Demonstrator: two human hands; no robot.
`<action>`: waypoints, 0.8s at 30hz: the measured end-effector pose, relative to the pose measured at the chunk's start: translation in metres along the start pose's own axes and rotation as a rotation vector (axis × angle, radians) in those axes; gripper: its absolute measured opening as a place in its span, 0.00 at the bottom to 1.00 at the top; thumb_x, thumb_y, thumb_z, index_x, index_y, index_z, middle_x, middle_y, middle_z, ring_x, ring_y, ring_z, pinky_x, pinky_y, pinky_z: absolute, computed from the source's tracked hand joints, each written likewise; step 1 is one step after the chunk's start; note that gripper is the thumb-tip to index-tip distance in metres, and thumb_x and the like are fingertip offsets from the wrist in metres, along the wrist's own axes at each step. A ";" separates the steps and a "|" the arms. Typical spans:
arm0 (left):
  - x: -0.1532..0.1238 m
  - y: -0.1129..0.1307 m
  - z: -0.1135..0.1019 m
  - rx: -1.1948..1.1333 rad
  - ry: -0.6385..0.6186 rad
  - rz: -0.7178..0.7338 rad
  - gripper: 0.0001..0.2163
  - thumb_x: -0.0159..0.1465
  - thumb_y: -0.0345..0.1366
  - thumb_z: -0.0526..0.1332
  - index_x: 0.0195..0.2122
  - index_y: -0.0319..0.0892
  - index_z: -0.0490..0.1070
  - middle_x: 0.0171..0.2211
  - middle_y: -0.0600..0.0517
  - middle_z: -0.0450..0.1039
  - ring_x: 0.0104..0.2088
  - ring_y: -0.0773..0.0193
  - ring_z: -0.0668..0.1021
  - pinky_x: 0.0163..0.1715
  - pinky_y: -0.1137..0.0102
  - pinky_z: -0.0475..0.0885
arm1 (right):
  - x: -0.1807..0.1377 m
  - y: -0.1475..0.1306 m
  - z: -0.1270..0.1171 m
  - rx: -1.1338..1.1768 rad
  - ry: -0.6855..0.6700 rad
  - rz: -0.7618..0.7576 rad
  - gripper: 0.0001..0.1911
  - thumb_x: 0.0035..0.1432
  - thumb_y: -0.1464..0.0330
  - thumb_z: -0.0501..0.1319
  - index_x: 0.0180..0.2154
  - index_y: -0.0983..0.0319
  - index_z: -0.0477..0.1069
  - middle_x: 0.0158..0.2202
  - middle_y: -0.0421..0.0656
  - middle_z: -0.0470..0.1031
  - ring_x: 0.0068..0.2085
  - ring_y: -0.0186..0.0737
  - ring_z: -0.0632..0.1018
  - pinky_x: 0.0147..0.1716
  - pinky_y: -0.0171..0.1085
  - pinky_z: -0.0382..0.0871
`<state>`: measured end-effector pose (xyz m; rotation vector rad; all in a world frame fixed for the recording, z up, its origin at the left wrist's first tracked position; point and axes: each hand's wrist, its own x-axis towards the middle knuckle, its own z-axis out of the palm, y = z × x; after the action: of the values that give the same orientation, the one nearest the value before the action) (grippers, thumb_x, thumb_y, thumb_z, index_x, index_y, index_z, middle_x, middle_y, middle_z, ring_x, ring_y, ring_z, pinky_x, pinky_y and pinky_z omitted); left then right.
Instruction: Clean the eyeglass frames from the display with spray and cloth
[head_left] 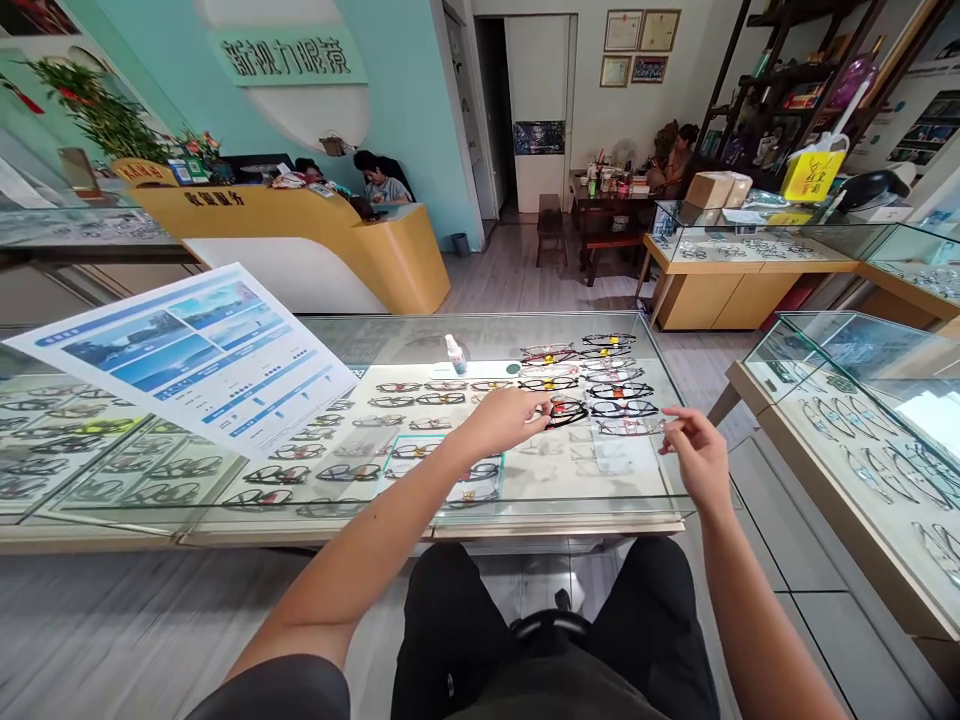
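Note:
My left hand point(511, 420) reaches across the glass counter, its fingers closed at the left end of a pair of dark-framed eyeglasses point(568, 411). My right hand point(699, 460) is over the counter's right edge, its fingers partly bent and apart. Closest to it is a thin, pale-framed pair of eyeglasses point(628, 428), the front one in the right column; whether the fingertips touch it is unclear. Just behind lie dark eyeglasses point(624, 409) and black eyeglasses point(621, 390). Behind my left hand, another pair with a yellow tag point(549, 384) lies in the left column.
The glass display counter point(480, 508) holds several rows of eyeglasses under its top. A small white spray bottle point(455, 355) stands towards the back. A printed sheet point(187, 350) rises over the left side. Another showcase point(832, 480) stands at right. People sit farther back.

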<state>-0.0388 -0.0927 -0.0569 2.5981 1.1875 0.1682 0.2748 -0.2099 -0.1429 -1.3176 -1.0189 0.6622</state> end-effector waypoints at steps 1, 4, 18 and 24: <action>0.002 0.000 0.006 0.029 -0.023 0.000 0.11 0.72 0.42 0.59 0.43 0.48 0.80 0.32 0.51 0.80 0.38 0.55 0.80 0.36 0.66 0.64 | -0.009 0.004 -0.001 0.005 -0.003 0.022 0.14 0.63 0.61 0.68 0.48 0.58 0.80 0.29 0.39 0.70 0.33 0.40 0.72 0.30 0.42 0.80; 0.008 -0.001 0.021 0.084 -0.069 0.004 0.10 0.72 0.41 0.59 0.43 0.48 0.81 0.36 0.50 0.83 0.40 0.53 0.82 0.37 0.66 0.66 | -0.027 0.017 -0.003 0.067 -0.025 0.078 0.13 0.63 0.61 0.68 0.48 0.58 0.80 0.30 0.38 0.68 0.32 0.39 0.71 0.30 0.42 0.79; 0.017 -0.007 0.047 0.122 -0.025 -0.050 0.10 0.72 0.40 0.60 0.44 0.48 0.82 0.39 0.49 0.85 0.46 0.53 0.83 0.41 0.67 0.68 | -0.029 0.048 -0.019 0.087 -0.121 0.019 0.23 0.49 0.68 0.68 0.49 0.56 0.77 0.38 0.40 0.69 0.38 0.40 0.71 0.38 0.40 0.69; 0.016 -0.010 0.048 0.133 -0.019 -0.068 0.10 0.72 0.40 0.60 0.44 0.48 0.82 0.39 0.48 0.85 0.46 0.53 0.83 0.43 0.67 0.69 | -0.027 0.053 -0.020 0.097 -0.135 0.030 0.21 0.51 0.66 0.70 0.49 0.56 0.78 0.36 0.39 0.68 0.38 0.39 0.70 0.39 0.40 0.67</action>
<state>-0.0247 -0.0838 -0.1060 2.6606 1.3209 0.0526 0.2889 -0.2333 -0.1993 -1.2187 -1.0640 0.8218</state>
